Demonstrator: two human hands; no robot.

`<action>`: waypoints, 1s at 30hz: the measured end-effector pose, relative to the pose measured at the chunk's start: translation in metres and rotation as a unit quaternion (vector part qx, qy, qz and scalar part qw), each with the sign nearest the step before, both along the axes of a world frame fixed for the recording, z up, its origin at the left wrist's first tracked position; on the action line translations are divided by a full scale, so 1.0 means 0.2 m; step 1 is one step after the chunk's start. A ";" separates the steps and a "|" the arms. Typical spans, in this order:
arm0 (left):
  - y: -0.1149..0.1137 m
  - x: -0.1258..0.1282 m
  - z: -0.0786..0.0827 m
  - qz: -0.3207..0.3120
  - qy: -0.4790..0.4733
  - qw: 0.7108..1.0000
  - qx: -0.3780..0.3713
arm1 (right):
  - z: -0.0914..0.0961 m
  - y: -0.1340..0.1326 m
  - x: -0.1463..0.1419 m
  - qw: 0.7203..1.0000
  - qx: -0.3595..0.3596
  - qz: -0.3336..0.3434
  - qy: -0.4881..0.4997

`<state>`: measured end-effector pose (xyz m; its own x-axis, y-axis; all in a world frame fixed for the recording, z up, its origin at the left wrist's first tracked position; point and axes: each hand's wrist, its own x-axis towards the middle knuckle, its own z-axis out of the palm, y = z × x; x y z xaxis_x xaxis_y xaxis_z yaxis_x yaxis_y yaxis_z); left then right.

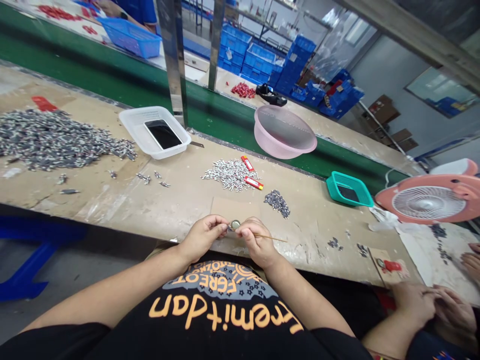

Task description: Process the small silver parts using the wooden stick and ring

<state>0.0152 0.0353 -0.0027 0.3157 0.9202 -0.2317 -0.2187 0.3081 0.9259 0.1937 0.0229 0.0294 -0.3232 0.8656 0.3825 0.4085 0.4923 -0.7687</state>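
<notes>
Both my hands meet at the near edge of the workbench. My left hand (pixel 204 235) is closed, its fingers pinching a small round metal part (pixel 235 224) held between the two hands. My right hand (pixel 255 240) is closed too, gripping a thin wooden stick (pixel 272 238) that points out to the right. A brown cardboard square (pixel 234 207) lies on the bench just beyond the hands. Further out sit a pile of small silver parts (pixel 229 174), two red tubes (pixel 250 173) and a small heap of dark parts (pixel 277 202).
A big heap of grey parts (pixel 56 140) covers the left of the bench. A white tray (pixel 135 125) holds a phone (pixel 162 134). A pink bowl (pixel 284 134), a teal basket (pixel 348 190) and a pink fan (pixel 431 200) stand right. Another person's hands (pixel 438 305) work at lower right.
</notes>
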 end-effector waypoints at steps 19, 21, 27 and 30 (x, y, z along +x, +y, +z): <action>0.01 -0.01 0.02 -0.001 -0.009 1.000 -0.011 | 0.02 0.00 0.00 1.000 -0.005 0.002 -0.006; 0.01 -0.01 0.02 -0.007 -0.009 1.000 -0.012 | 0.02 0.00 0.01 1.000 -0.005 0.007 -0.007; 0.02 -0.02 0.01 -0.035 -0.003 0.999 -0.009 | 0.02 0.00 0.00 1.000 -0.016 0.009 -0.023; 0.02 -0.02 0.01 -0.031 -0.005 0.999 -0.013 | 0.02 -0.01 0.01 0.999 -0.020 0.013 -0.030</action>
<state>0.0106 0.0390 -0.0006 0.3740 0.8928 -0.2511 -0.2079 0.3446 0.9154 0.1949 0.0217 0.0328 -0.3662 0.8708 0.3279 0.4422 0.4729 -0.7621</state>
